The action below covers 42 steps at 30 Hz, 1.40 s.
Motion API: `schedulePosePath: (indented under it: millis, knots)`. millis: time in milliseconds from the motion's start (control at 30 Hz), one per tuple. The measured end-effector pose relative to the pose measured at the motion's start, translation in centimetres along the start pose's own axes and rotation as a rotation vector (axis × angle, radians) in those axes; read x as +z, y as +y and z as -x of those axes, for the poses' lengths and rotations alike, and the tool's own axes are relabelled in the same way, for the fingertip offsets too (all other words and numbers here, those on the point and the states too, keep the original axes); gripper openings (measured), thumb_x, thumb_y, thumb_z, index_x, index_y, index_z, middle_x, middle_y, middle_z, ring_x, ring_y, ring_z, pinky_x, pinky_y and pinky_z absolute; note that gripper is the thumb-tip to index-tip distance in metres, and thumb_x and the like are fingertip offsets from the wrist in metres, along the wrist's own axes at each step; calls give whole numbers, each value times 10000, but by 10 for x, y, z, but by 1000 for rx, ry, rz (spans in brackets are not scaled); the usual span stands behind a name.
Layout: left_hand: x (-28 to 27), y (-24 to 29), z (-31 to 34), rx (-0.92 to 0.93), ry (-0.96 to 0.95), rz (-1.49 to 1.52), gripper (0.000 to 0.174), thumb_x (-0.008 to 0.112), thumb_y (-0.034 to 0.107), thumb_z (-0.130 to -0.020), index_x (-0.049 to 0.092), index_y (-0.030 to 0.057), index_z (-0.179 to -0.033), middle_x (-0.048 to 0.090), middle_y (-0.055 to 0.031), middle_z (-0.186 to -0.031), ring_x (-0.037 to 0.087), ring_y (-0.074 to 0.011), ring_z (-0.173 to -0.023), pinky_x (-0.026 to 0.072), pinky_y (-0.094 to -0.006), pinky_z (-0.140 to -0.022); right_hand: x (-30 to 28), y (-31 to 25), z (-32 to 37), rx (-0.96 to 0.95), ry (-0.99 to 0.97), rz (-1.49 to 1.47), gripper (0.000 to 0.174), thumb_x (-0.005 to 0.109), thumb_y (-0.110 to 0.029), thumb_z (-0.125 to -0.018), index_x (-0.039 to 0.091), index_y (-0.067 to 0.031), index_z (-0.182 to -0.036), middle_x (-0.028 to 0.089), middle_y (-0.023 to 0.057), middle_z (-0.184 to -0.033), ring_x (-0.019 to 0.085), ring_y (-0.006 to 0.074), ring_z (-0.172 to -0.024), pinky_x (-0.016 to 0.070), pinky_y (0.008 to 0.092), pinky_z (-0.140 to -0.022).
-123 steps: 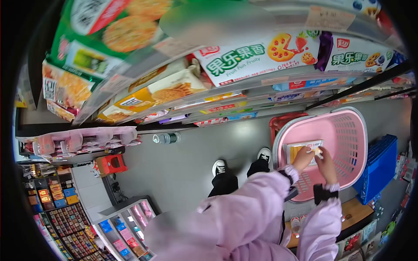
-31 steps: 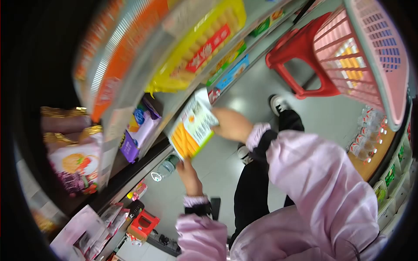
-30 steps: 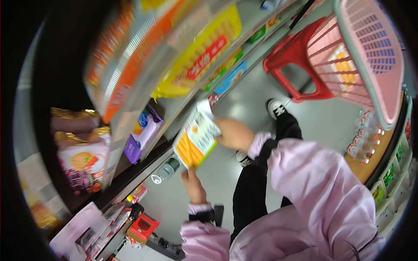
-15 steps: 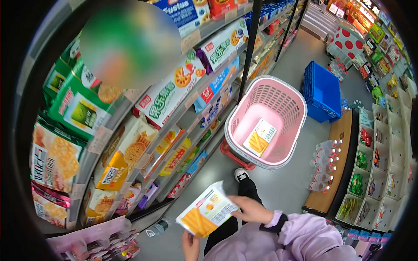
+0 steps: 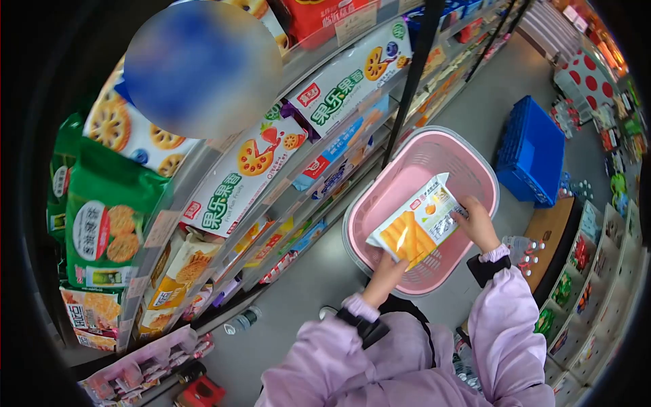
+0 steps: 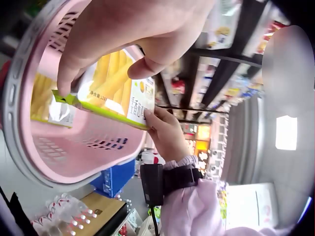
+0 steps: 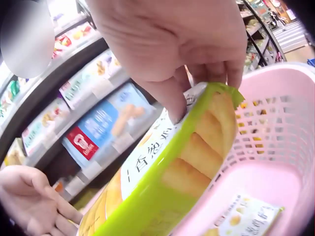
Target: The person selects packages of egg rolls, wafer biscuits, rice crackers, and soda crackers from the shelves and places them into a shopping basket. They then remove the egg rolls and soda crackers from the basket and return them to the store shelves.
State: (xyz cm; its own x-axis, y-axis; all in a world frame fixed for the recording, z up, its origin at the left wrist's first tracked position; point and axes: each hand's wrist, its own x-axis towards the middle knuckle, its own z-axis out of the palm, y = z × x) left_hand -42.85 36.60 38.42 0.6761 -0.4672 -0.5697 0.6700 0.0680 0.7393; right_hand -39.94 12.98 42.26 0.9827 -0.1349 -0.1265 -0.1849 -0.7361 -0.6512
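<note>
A white snack packet with yellow sticks printed on it [image 5: 410,230] is held between both hands over the pink basket [image 5: 488,193]. The left hand [image 5: 386,277] pinches its lower left end, thumb on the printed face. At the opposite end, the right hand [image 5: 478,224] grips the packet's edge. In the left wrist view the left hand [image 6: 133,34] curls over the near end of the packet [image 6: 110,83]. The right wrist view shows the right hand [image 7: 182,44] pinching the green-edged packet [image 7: 162,172]. A similar packet [image 7: 246,216] lies on the basket floor.
Shelves of biscuit packs, with a white box [image 5: 247,166] and a green bag [image 5: 112,210], run along the left. A blue crate [image 5: 532,152] stands beyond the basket. Water bottles [image 5: 522,251] are at the right, and one bottle [image 5: 243,320] lies on the floor at left.
Both hands have carried the packet from beside the shelf, up and right in the head view, to above the basket. The basket's inner packet is now hidden in the head view.
</note>
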Motion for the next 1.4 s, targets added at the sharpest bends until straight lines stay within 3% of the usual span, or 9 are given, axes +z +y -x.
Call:
schedulePosePath:
  millis: [67,167,300,700,833,967,1067,1200,1400]
  knots:
    - [3,-9,-42,-289,67,70,414,477,115,-805,407,31,-1205,515,-86,-1117,500,-186,-1050,421,-339,-856,25,40,-27,-17,-9,60,303,632,-61,-678,564,12,-964,547,167,-897,550,329,-824,445,372,-719]
    - [-10,-86,-110,-318,161,258,372,495,173,-794,455,31,-1136,533,-92,-1067,541,-199,-961,463,-365,-741,67,84,-54,78,-110,154,333,622,-76,-677,550,-7,-995,561,178,-941,553,339,-876,448,398,-746]
    - [-2,-74,-130,-544,421,102,404,518,170,-759,456,23,-1130,553,-113,-1010,572,-234,-869,471,-393,-671,107,119,-68,191,-267,233,318,567,-20,-678,541,20,-992,580,221,-920,559,372,-875,442,410,-768]
    - [-15,-173,-144,-390,377,-123,350,518,149,-734,546,-64,-1010,598,-140,-930,580,-230,-847,446,-310,-724,113,118,-68,388,-657,467,382,585,-99,-706,470,19,-1051,539,222,-1064,543,356,-966,458,416,-799]
    - [-3,-57,-92,100,299,-26,447,520,180,-763,467,-36,-1151,582,-153,-992,561,-243,-928,426,-308,-820,94,84,-51,164,-241,324,538,626,-88,-682,404,44,-1154,476,249,-1145,496,373,-1029,427,412,-848]
    - [-50,31,-4,27,-1,91,389,506,106,-858,404,8,-1221,549,-80,-1042,534,-156,-952,406,-260,-855,48,-20,-12,-112,-249,-59,524,595,-78,-727,379,12,-1196,452,241,-1178,461,393,-1066,402,385,-880]
    - [-94,54,65,129,141,94,347,470,88,-872,420,16,-1208,555,-115,-1075,539,-185,-981,412,-294,-884,32,-106,23,-144,-421,-242,417,584,-147,-772,456,7,-1138,506,209,-1118,505,341,-1022,400,363,-871]
    - [-160,8,124,86,461,161,330,408,73,-854,441,10,-1176,561,-156,-1062,560,-220,-937,430,-314,-862,104,-148,52,-420,-656,-404,373,576,-141,-771,483,18,-1095,543,176,-1015,507,329,-969,402,377,-844]
    - [-254,-113,137,-128,570,258,349,404,94,-851,434,-1,-1185,581,-170,-1015,581,-214,-877,452,-304,-806,343,-123,73,-49,-522,-479,489,564,-144,-755,412,39,-1183,461,236,-1171,462,350,-1077,367,371,-924]
